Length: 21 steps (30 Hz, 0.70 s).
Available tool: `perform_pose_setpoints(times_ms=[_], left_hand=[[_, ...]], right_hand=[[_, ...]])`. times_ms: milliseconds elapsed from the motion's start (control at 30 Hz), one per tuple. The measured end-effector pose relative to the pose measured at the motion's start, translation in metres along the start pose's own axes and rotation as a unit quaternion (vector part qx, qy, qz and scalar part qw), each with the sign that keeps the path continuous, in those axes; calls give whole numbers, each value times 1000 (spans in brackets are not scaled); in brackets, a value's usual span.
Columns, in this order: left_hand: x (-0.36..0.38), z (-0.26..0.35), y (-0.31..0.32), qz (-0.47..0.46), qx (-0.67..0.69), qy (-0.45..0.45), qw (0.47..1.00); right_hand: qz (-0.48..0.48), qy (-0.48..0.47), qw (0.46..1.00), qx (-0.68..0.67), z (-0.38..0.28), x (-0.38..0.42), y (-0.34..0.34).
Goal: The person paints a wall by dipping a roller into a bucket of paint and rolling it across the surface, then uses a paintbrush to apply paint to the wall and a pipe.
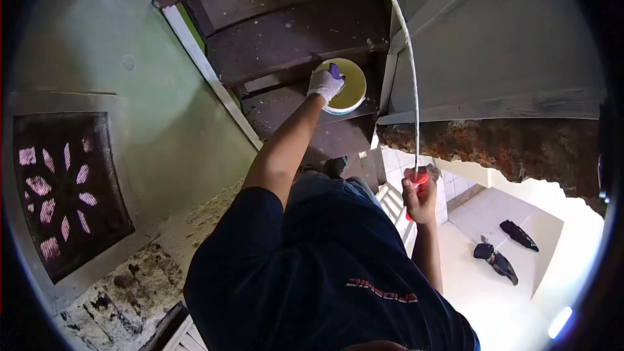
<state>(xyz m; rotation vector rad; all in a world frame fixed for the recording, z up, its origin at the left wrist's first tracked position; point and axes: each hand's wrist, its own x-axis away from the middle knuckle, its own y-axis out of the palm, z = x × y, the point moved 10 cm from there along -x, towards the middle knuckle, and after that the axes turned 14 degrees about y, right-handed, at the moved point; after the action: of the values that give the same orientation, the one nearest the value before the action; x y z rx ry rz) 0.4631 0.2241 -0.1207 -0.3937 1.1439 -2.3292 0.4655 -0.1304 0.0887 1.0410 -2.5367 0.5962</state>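
My left hand [327, 84], in a white glove with purple at the fingertips, reaches into a round white bucket [354, 94] with a yellowish inside. The bucket stands on a dark wooden stair step [273, 107]. Its fingers are closed, and what they hold, if anything, is too small to make out. Lower right, my right hand [419, 195], bare, is wrapped round a red handle [416, 175]. From there a long thin white-speckled rod [414, 71] rises to the top of the view.
Dark steps [286, 32] climb ahead. A greenish wall [156, 91] with a patterned vent [62, 188] is on the left. Grey panels [507, 45] and a rough broken edge [494, 146] lie right. Below are white tiles and two dark items [519, 235].
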Motion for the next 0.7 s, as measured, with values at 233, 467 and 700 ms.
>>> perform_pose_setpoints(times_ms=[233,467,700], left_hand=[[-9,-6,22,-84,11,-87,993],[-17,-37,66,-93,21,-110,989],[-18,-49,83,-86,22,-121,989]], right_hand=[[36,76,996,-8,23,13,-14],[28,69,996,-41,33,14,-15],[45,59,997,-30,32,12,-20]])
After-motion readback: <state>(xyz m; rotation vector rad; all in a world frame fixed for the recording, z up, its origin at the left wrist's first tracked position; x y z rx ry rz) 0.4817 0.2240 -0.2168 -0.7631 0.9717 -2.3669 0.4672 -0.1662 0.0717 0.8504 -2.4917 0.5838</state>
